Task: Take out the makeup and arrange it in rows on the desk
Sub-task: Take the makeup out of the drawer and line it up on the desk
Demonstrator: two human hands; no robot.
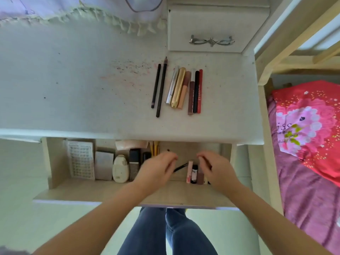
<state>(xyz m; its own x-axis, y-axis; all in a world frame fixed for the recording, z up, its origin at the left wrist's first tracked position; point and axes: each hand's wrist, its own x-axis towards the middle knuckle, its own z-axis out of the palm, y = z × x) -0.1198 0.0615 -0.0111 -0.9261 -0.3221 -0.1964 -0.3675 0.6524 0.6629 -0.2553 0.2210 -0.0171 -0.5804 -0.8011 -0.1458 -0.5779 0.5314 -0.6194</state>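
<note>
Slim makeup sticks and pencils [181, 89] lie side by side in a row on the white, speckled table [73, 89], two dark pencils to the left and a tighter group of silver, gold, peach, brown, black and red tubes to their right. Below the table edge the pale wooden drawer [114, 192] stands open, holding more makeup: a white oval bottle [120, 169], a dark rectangular bottle [134, 161] and small pink and black tubes [193, 173]. The left hand [156, 169] and the right hand [219, 170] reach into the drawer with fingers curled; the left seems to pinch a thin dark stick, while whether the right grips anything cannot be told.
</note>
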